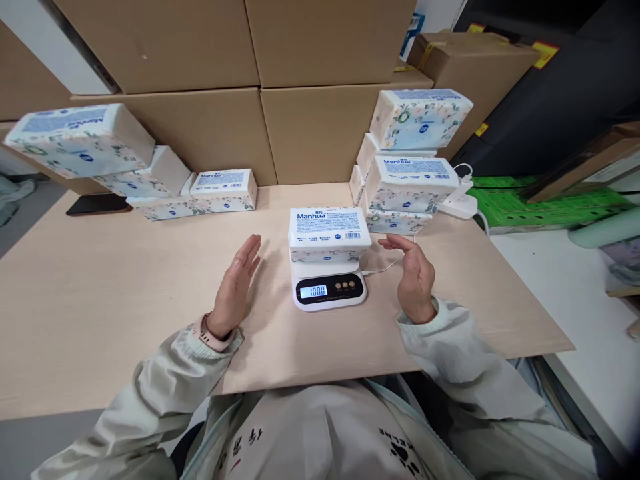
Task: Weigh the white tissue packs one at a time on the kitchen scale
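A white pack of tissues (329, 233) printed "Manhua" lies flat on a small white digital scale (330, 303), whose lit display appears to read 100.0. To the left of the scale my left hand (235, 283) is held with its fingers stretched out, apart from the pack. My right hand (414, 277) is on the other side, fingers extended toward the pack and not touching it. Neither hand holds anything. A thin white cable (385, 269) runs from the scale's right side, passing behind my right hand.
More tissue packs are stacked at the back right (413, 183) and back left (85, 140) of the wooden table (125, 300). A dark phone (99, 205) lies by the left stack. Cardboard boxes (200, 133) wall the rear. A white power strip (459, 203) sits right.
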Demonstrator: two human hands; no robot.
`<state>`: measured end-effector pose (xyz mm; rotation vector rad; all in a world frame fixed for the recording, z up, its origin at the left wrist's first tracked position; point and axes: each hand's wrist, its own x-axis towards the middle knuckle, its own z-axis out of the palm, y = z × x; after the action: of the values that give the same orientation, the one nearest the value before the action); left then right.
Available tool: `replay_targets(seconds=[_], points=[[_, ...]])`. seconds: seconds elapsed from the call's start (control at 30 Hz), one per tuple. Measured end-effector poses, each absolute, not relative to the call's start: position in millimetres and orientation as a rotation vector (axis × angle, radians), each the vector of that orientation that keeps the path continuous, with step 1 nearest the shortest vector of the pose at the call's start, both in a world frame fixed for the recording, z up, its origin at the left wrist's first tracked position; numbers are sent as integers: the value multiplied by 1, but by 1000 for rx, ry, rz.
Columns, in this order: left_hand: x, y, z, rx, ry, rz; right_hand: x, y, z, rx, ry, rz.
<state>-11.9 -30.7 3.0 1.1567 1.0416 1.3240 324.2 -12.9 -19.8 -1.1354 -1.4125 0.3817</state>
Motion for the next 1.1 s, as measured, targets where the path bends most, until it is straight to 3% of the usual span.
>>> replay_targets(seconds=[1.1], points=[[-4, -36, 9, 1190, 1072, 1262, 324, -14, -10, -1181, -1549, 314]])
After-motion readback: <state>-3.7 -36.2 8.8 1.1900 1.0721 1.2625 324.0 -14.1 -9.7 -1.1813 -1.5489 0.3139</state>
